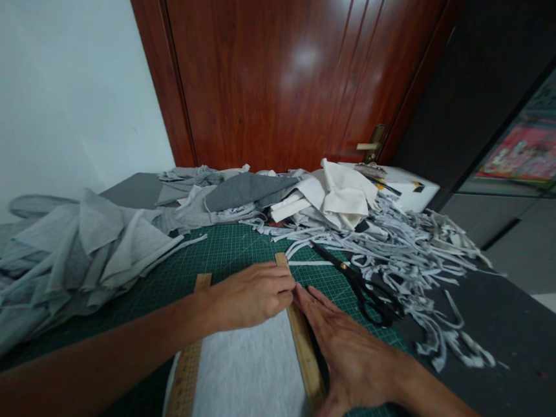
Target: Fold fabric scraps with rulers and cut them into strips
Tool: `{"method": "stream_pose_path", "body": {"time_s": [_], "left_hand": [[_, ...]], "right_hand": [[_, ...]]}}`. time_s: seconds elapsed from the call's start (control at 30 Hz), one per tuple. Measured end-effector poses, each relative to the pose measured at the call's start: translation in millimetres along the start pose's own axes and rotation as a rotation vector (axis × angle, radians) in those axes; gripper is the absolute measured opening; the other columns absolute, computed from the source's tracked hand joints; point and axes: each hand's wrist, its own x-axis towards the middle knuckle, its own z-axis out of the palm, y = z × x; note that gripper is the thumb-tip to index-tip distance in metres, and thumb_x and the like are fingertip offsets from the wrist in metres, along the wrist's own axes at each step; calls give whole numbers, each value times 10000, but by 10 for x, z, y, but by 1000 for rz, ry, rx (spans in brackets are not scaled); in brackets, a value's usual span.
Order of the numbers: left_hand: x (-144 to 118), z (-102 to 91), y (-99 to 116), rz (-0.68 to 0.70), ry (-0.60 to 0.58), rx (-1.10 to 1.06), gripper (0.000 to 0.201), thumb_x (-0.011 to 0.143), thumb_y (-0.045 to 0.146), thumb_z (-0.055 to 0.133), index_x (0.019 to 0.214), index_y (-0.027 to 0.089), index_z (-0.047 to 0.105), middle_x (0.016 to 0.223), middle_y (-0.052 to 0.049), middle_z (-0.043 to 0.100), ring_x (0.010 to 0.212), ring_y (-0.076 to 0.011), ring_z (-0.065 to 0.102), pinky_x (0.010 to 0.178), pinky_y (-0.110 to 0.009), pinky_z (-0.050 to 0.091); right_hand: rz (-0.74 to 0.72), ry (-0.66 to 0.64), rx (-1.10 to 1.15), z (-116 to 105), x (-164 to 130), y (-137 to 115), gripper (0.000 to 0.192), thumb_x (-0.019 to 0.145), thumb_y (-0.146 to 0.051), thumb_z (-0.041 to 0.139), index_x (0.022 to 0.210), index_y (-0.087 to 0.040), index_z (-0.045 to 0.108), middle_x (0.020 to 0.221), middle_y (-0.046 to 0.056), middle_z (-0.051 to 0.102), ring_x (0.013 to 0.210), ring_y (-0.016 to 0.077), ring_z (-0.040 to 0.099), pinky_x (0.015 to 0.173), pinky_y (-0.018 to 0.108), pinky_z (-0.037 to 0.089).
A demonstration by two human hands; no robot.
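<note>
A light grey piece of fabric lies flat on the green cutting mat. One wooden ruler runs along its left side, and a second wooden ruler along its right. My left hand is closed with fingers curled at the fabric's far end, against the right ruler; whatever it pinches is hidden. Stretched along that ruler, my right hand has its fingers extended and thumb spread, with fingertips close to my left hand. Black scissors lie on the mat beyond my right hand.
Grey fabric pieces are heaped at the left. Cut strips lie tangled at the right, with cream cloth and a white box behind. A brown door stands beyond the dark table.
</note>
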Motion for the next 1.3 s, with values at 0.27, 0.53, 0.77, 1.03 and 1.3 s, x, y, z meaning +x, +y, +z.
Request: {"method": "stream_pose_path", "body": {"time_s": [0.27,0.53,0.77,1.03,1.3], "left_hand": [[37,-62,147,-1,-43,-28,247,1028,129,605,788,157,653,885,-31,684,832,-193,582,728,-355,442],[51,-133,21,-81,5,-100,210,995,83,602,815,159,681,833,-47,666,820,-224,567,746,-371,439],[23,-53,-23,-94,14,-378,308,968,17,551,731,182,657,793,-16,662,768,-170,607,737,-313,467],[-23,35,28,-167,68,-684,203,935,31,668,801,172,726,823,-1,670,785,-128,657,733,-234,496],[-9,55,146,-200,81,-793,193,928,31,687,801,167,738,822,5,648,784,-124,650,735,-229,509]], "right_hand": [[-46,23,-8,15,9,12,1777,499,-845,885,1624,-37,-229,1746,265,-80,1635,395,25,1336,496,-2],[-36,17,4,18,-1,32,1803,468,-816,918,1631,-49,-227,1744,269,-79,1623,432,-14,1336,546,48],[-6,9,12,-17,-3,-7,1802,451,-787,944,1651,-67,-192,1751,257,-58,1614,468,-17,1333,577,113],[-75,25,-8,30,-15,89,1744,514,-795,918,1662,-69,-176,1762,241,-64,1634,405,0,1342,519,18],[-94,59,-7,53,-24,86,1726,513,-774,934,1681,-103,-147,1774,226,-22,1628,431,47,1344,526,64]]}}
